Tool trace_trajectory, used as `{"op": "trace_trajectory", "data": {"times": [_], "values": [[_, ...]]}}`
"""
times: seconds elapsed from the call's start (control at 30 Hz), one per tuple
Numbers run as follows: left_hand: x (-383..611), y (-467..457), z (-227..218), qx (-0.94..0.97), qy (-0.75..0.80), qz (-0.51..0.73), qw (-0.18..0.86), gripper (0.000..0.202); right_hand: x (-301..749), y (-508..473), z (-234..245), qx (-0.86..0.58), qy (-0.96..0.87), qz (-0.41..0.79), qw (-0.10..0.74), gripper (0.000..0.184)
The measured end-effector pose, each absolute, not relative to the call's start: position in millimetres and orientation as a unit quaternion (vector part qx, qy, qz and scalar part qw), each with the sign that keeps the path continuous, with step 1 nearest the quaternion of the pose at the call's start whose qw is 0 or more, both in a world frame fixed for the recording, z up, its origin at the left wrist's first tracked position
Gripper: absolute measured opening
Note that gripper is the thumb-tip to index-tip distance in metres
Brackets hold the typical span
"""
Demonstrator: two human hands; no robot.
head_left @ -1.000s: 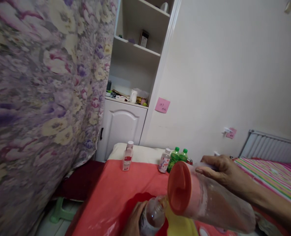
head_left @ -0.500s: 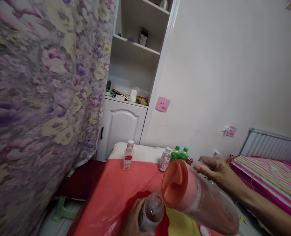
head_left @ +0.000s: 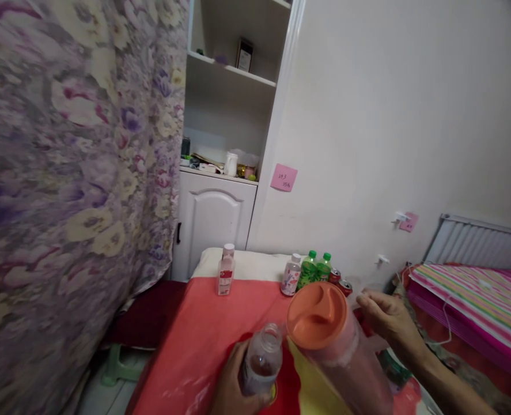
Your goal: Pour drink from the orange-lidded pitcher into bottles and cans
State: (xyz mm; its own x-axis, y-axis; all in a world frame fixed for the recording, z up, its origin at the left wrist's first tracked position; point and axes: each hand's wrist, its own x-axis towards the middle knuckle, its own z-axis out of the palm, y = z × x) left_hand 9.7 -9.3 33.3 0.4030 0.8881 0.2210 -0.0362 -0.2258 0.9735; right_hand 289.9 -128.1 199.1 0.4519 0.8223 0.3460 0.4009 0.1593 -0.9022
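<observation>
My left hand (head_left: 233, 386) is wrapped round a small clear bottle (head_left: 261, 360) with no cap and dark liquid in its lower part. My right hand (head_left: 387, 320) grips the handle side of a clear pitcher (head_left: 345, 363) with an orange lid (head_left: 316, 316). The pitcher stands nearly upright, just right of the bottle's mouth. Both are over a table with a red cloth (head_left: 203, 340).
At the table's far edge stand a pink-labelled bottle (head_left: 226, 278), a small floral bottle (head_left: 291, 275), two green bottles (head_left: 314, 269) and red cans (head_left: 340, 280). A floral curtain (head_left: 65, 173) hangs at left. A white cabinet (head_left: 212, 222) and a striped bed (head_left: 475, 305) are behind.
The pitcher has tipped back from pouring into the bottle to nearly upright, its spout away from the bottle's mouth. The left hand keeps holding the bottle.
</observation>
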Motion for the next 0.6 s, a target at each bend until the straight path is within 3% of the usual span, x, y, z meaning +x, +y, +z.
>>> {"op": "trace_trajectory", "data": {"times": [0.4, 0.6], "values": [[10, -4, 35, 0.603, 0.354, 0.424, 0.576, 0.071, 315, -122, 98, -0.578, -0.332, 0.133, 0.733, 0.056], [10, -1, 20, 0.606, 0.362, 0.422, 0.569, 0.073, 315, -122, 60, -0.577, -0.328, 0.112, 0.739, 0.051]]}}
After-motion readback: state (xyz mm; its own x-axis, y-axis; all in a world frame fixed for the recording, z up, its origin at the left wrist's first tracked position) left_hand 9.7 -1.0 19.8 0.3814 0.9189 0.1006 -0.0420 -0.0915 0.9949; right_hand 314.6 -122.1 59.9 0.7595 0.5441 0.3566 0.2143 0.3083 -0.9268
